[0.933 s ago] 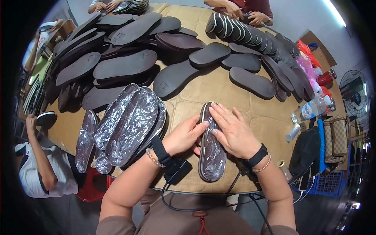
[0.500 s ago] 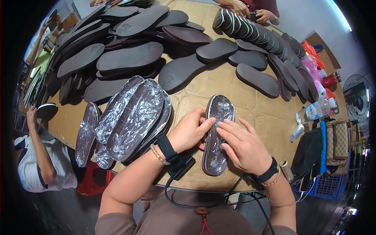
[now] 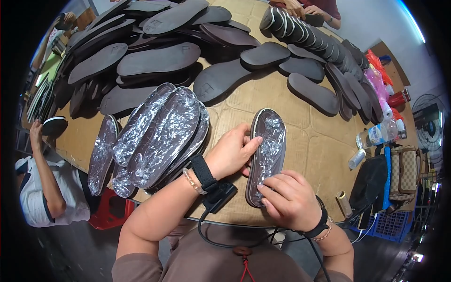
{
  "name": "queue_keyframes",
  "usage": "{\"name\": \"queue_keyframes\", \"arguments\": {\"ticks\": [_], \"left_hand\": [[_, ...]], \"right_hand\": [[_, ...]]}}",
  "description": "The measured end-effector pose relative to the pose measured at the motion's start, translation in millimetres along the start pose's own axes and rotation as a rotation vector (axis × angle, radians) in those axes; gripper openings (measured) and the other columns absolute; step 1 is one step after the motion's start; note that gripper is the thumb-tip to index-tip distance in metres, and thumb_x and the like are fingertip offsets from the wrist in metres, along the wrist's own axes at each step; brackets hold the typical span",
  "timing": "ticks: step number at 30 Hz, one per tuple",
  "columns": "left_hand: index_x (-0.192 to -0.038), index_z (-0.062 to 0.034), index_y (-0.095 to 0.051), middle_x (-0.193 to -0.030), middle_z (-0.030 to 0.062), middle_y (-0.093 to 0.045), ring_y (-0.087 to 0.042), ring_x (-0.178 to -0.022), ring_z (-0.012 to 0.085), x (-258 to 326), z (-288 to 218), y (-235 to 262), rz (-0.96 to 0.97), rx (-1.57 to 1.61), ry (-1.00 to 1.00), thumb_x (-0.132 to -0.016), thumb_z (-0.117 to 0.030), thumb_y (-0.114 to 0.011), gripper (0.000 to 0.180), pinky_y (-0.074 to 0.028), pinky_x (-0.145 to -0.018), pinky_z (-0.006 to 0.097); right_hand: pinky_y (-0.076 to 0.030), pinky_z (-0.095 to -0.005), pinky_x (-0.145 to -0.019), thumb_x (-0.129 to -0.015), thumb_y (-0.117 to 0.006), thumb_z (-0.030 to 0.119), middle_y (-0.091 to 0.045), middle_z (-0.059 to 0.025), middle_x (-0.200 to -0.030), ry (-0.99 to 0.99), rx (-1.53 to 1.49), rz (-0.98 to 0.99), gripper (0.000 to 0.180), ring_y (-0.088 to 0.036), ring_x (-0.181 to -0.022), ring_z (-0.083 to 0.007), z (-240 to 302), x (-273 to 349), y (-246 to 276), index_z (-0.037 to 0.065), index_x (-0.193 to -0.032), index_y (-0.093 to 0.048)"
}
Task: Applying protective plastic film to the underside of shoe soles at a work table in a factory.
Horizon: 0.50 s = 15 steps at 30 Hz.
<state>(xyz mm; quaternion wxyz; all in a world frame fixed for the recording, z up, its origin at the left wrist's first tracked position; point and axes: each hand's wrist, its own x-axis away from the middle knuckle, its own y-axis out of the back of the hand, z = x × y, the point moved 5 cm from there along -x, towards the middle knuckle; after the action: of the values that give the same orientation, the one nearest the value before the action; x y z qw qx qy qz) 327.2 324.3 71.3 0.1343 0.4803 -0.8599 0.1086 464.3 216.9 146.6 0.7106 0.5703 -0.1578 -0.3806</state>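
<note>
A dark shoe sole wrapped in clear crinkled film (image 3: pixel 268 150) lies on the cardboard-covered table (image 3: pixel 314 155) in front of me. My left hand (image 3: pixel 231 152) rests against its left edge, fingers pressing on the film. My right hand (image 3: pixel 289 199) covers the near end of the sole, fingertips on the wrap. To the left lies a stack of film-wrapped soles (image 3: pixel 159 134).
Many bare dark soles (image 3: pixel 155 58) are heaped at the back left, and a row stands on edge (image 3: pixel 300 35) at the back right by another person's hands (image 3: pixel 300 7). A seated person (image 3: pixel 42 188) is at the left. Bottles (image 3: pixel 378 134) and bags (image 3: pixel 404 169) crowd the right edge.
My right hand has slid down toward the near end of the wrapped sole, uncovering its far half. My left hand stays at its left edge.
</note>
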Motion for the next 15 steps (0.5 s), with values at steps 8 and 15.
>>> {"name": "queue_keyframes", "arguments": {"ticks": [8,15], "left_hand": [[-0.129,0.0050,-0.049,-0.086,0.0099,-0.068,-0.068,-0.066,0.0141,0,3,0,0.000,-0.017,-0.009,-0.108,-0.020,-0.058,0.034,-0.060,-0.050,0.028],[-0.127,0.0057,-0.052,-0.084,0.0085,-0.067,-0.067,-0.066,0.0140,2,-4,-1,-0.070,-0.120,-0.063,-0.106,-0.021,-0.061,0.035,-0.059,-0.051,0.028]], "right_hand": [[-0.049,-0.0419,-0.102,-0.084,-0.076,0.014,-0.069,-0.0094,-0.113,0.016,-0.082,0.021,0.030,-0.065,-0.106,-0.0238,6,14,3,0.003,-0.111,-0.072],[-0.052,-0.0400,-0.094,-0.084,-0.075,0.011,-0.069,-0.0105,-0.105,0.028,-0.081,0.080,0.025,-0.067,-0.098,-0.0282,6,8,-1,0.002,-0.106,-0.071]]}}
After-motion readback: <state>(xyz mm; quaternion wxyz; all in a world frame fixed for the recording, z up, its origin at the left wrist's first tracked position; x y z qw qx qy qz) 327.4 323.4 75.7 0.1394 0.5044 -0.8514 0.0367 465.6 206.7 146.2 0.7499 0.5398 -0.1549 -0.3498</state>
